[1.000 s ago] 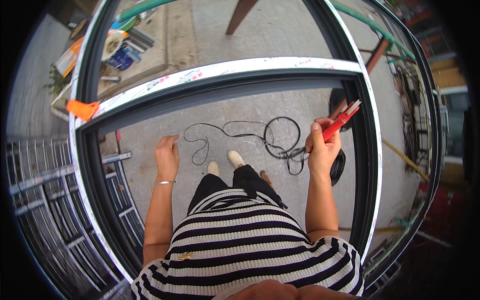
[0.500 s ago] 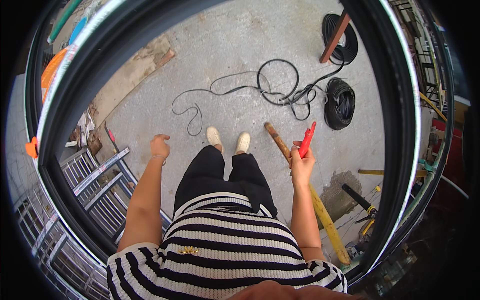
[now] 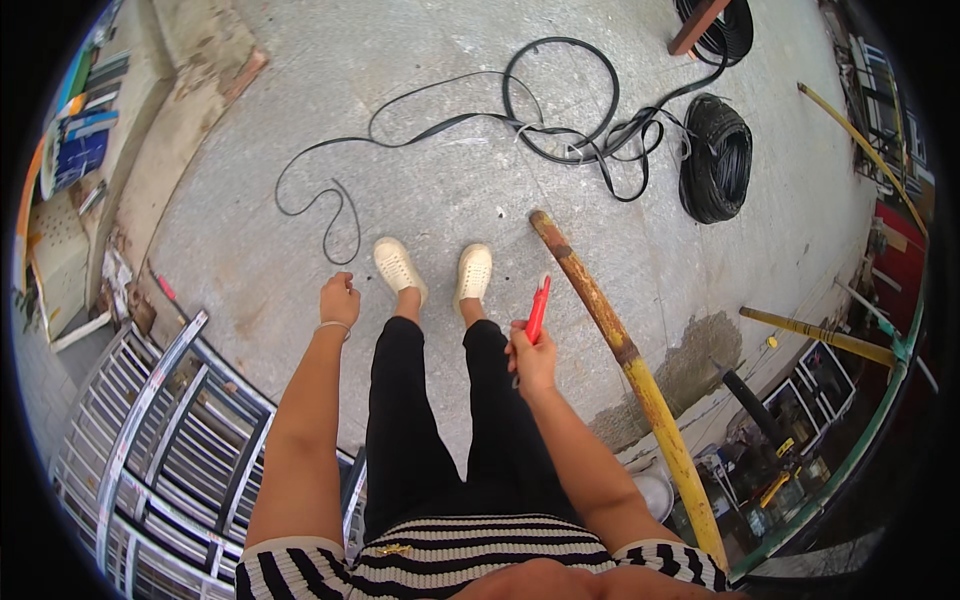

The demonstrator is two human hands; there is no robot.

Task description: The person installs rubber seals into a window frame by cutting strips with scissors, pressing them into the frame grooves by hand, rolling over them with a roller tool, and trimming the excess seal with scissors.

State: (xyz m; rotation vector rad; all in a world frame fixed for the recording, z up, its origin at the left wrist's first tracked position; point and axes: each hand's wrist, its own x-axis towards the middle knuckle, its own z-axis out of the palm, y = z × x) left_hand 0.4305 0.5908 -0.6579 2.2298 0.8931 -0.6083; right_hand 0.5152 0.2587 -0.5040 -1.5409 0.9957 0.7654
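Tool (image 3: 538, 308): Red and slim, it is held in front of the right leg, pale tip pointed forward, presumably so that the working end is turned away from the body.
Right hand (image 3: 534, 362): Fingers are clamped on the tool's near end, where the handles would be expected.
Left hand (image 3: 340, 299): Nothing is seen held; fingers are loosely curled, and whether the fingertips meet cannot be told.
Strip (image 3: 440, 128): Black lengths are spread in loops beyond the shoes (image 3: 475, 273), perhaps left slack against knotting.
Bundle (image 3: 717, 160): Black, it is set beside the loops, likely wound for storage.
Frames (image 3: 140, 425): Metal lattices are gathered at lower left, probably stacked to save room.
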